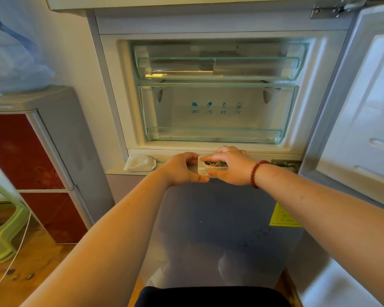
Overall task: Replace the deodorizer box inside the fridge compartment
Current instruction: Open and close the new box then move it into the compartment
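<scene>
While both hands, left hand (182,168) and right hand (231,168), grip deodorizer box (211,168) just below open drawer (217,111), placement inside remains undone.

Two hands (182,168) (230,168), one deodorizer box (210,168), two drawers (217,67) (217,120), one packet (140,163).

Left hand (182,168), right hand (231,167) grip deodorizer box (205,168) below open compartment (215,96).

Deodorizer box (208,167) label mostly hand-covered.
</scene>
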Available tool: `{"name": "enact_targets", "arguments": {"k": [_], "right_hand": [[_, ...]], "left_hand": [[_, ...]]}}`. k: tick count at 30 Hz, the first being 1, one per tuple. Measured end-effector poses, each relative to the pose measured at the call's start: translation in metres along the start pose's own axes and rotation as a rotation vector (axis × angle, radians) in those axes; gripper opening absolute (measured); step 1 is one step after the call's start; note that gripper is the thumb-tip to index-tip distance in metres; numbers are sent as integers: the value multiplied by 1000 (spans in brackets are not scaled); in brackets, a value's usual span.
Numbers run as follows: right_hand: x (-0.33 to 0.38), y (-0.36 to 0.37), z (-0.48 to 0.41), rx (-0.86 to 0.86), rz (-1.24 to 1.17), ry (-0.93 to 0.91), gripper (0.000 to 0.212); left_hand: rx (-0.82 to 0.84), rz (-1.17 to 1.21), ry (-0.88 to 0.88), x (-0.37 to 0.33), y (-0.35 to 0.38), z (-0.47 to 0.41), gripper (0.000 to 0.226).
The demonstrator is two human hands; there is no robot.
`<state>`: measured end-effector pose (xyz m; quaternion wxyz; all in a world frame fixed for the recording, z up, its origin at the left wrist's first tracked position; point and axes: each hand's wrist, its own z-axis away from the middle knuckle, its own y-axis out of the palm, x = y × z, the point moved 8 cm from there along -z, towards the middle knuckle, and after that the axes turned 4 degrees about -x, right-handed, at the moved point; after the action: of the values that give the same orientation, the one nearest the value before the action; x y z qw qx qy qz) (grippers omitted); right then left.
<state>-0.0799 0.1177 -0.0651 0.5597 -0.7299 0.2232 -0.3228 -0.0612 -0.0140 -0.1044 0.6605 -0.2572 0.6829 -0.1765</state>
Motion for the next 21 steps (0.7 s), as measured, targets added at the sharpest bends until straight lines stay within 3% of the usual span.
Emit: {"name": "enact_targets", "arguments": {"k": [21], "right_hand": [[-2, 0, -4, 8, -3, -17, 42]], "left_hand": [[-5, 4, 13, -2, 0, 1, 62]]}}
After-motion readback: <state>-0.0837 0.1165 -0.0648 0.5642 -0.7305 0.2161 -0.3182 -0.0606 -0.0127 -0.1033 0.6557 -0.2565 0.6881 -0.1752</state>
